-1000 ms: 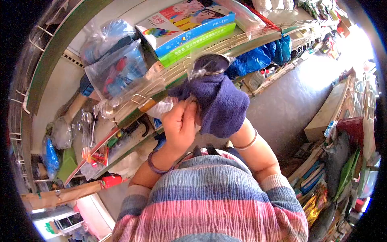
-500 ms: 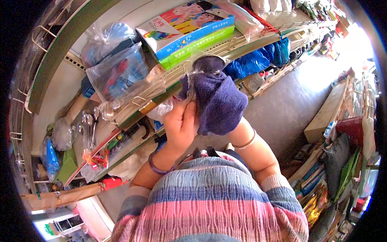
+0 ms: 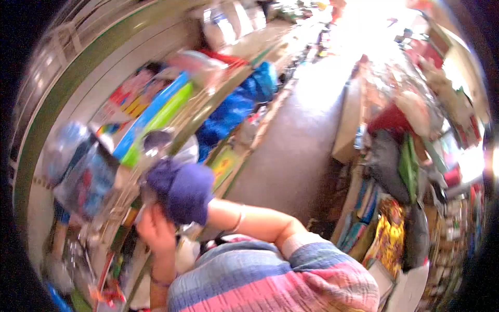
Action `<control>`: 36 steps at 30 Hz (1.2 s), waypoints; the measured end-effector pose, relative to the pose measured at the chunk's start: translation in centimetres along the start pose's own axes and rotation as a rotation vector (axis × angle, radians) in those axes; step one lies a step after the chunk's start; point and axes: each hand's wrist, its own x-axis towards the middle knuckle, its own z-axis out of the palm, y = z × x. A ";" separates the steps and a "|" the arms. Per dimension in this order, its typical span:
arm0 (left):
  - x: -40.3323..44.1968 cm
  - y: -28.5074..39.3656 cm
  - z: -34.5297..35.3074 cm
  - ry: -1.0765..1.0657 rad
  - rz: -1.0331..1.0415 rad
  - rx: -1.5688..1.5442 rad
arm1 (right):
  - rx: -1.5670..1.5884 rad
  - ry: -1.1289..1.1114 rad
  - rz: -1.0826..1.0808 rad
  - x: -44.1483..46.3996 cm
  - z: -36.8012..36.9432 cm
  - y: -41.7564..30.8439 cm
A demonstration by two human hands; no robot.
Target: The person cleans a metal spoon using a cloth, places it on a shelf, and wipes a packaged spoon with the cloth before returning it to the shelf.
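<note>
A dark purple cloth (image 3: 183,188) is bunched up at the left of the view, in front of the shelf edge, with a dark round part in clear plastic (image 3: 157,141) above it. My left hand (image 3: 157,227) pinches the cloth or its plastic at the lower left side; the picture is smeared there. My right forearm reaches in from the right, and the cloth hides my right hand.
Behind the cloth runs a shelf (image 3: 202,112) with boxes in blue and green (image 3: 156,119), bagged goods (image 3: 86,182) and a blue plastic bundle (image 3: 234,112). Grey floor (image 3: 293,140) lies between it and a crowded shelf on the right with a yellow packet (image 3: 387,234).
The camera view has turned to the right, so shelf, hands and cloth appear further left and the picture is blurred. The cloth is still held.
</note>
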 end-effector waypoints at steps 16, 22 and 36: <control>-0.7 -4.5 3.2 -0.197 0.030 -0.152 | 0.255 -0.042 1.028 0.2 -2.8 -2.8; -2.3 -5.3 3.5 -0.413 0.222 0.004 | 0.319 0.004 0.809 -0.2 -4.0 0.9; 6.4 4.6 -3.4 -0.363 0.317 0.332 | 0.106 -0.563 -0.012 -2.6 -5.2 3.4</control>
